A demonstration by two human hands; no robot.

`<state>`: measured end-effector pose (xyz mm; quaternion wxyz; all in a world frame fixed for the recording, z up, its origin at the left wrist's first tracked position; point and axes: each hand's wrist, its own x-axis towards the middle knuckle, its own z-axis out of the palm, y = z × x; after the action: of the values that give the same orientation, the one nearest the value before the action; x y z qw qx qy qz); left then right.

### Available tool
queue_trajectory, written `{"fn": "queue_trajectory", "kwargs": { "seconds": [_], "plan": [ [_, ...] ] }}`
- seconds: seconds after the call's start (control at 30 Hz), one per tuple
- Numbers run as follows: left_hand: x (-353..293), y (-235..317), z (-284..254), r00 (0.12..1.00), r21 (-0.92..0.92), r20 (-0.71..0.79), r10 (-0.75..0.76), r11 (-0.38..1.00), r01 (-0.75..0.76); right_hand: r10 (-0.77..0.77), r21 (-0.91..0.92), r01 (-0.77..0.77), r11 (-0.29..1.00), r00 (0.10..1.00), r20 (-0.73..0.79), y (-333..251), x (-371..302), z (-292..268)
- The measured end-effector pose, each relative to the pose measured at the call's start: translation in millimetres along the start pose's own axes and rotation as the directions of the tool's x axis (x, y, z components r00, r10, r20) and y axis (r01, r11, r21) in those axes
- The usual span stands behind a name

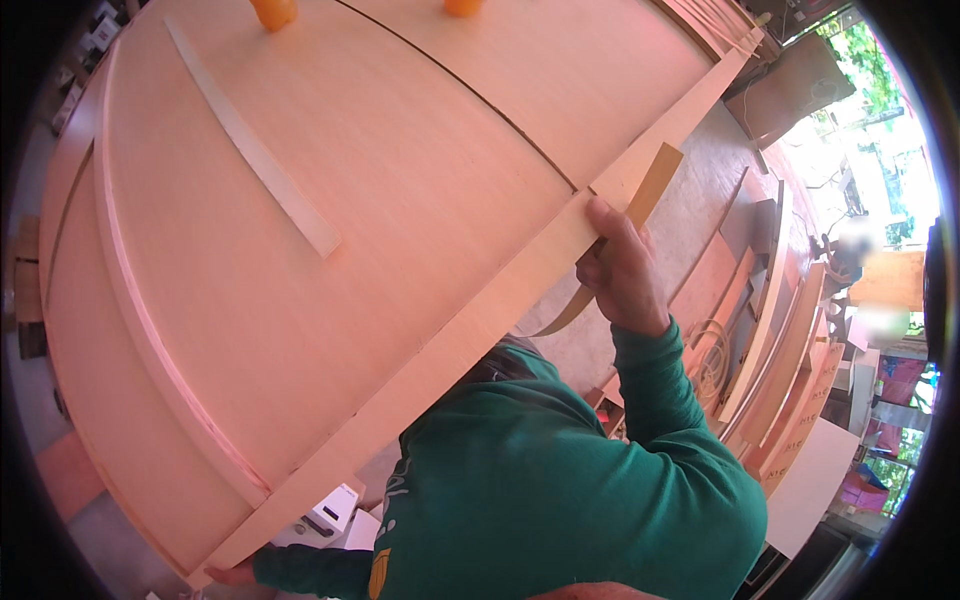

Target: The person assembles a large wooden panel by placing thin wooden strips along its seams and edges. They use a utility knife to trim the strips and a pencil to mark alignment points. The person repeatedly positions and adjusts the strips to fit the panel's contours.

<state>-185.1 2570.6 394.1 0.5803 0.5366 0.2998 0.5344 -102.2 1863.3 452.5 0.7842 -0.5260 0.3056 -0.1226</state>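
Observation:
A large, pale wooden panel fills the left and middle of the view, with a light strip along its near edge. My right hand is closed around a thin, bendy wood-coloured edging strip, its thumb by the panel's edge near a dark seam. One end of the strip sticks up past the hand; the other curls down below it. At the panel's lower left corner, my left hand touches the edge; its fingers are too small and partly hidden to read.
A loose pale strip lies on the panel, beside a long curved raised strip. Two orange objects stand at the far side. Boards and long timber pieces are stacked on the right, near coiled strip. A white box-like thing sits below the panel.

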Motion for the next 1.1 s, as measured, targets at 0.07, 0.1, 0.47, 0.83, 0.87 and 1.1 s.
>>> {"fn": "queue_trajectory", "kwargs": {
  "seconds": [0.07, 0.1, 0.47, 0.83, 0.87, 1.1],
  "plan": [
    [4, -5, -3, 0.999, 0.021, -0.019, 0.043, 0.999, -0.042, -0.003, -0.039, 0.003, 0.999, 1.0, 0.019, -2, 2, 0],
    [5, -5, 0, 0.999, 0.03, -0.021, 0.045, 0.999, -0.045, -0.013, -0.051, 0.014, 0.999, 1.0, 0.023, -3, 2, -1],
    [10, -8, 13, 0.997, 0.08, -0.017, 0.072, 0.994, -0.07, 0.038, -0.116, -0.036, 0.993, 0.999, 0.009, -17, 6, -4],
    [12, -9, 18, 0.996, 0.1, -0.021, 0.082, 0.992, -0.079, 0.06, -0.263, -0.022, 0.965, 0.989, 0.138, -24, 14, -17],
    [13, -8, 17, 0.997, 0.102, -0.022, 0.08, 0.992, -0.077, 0.06, -0.258, -0.025, 0.966, 0.99, 0.13, -25, 14, -15],
    [14, -1, 12, 0.995, 0.127, -0.026, 0.094, 0.988, -0.09, 0.066, -0.25, -0.036, 0.968, 0.991, 0.115, -27, 7, -14]
  ]
}}
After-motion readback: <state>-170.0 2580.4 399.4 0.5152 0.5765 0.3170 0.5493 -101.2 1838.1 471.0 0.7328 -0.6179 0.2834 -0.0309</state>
